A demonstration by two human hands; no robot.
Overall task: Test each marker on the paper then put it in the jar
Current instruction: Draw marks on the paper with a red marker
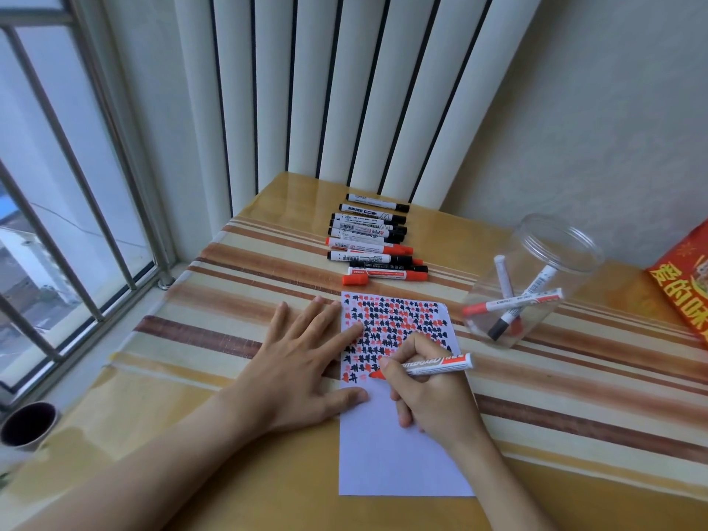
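A white sheet of paper (pixel 398 454) lies on the table, its upper half filled with rows of red and black marks. My right hand (pixel 433 392) grips an uncapped red marker (pixel 436 365) with its tip touching the paper below the marks. My left hand (pixel 302 358) lies flat with spread fingers, pressing the paper's left edge. A loose red cap (pixel 354 279) lies just above the sheet. Several capped black and red markers (pixel 371 235) lie in a row farther back. A clear plastic jar (pixel 536 277) at the right holds three markers.
The table has a striped orange and brown cloth (pixel 230 339) under a clear cover. A barred window (pixel 69 208) runs along the left, and a white ribbed radiator (pixel 337 90) stands behind the table. A red packet (pixel 685 289) sits at the right edge, a dark cup (pixel 28 423) at the lower left.
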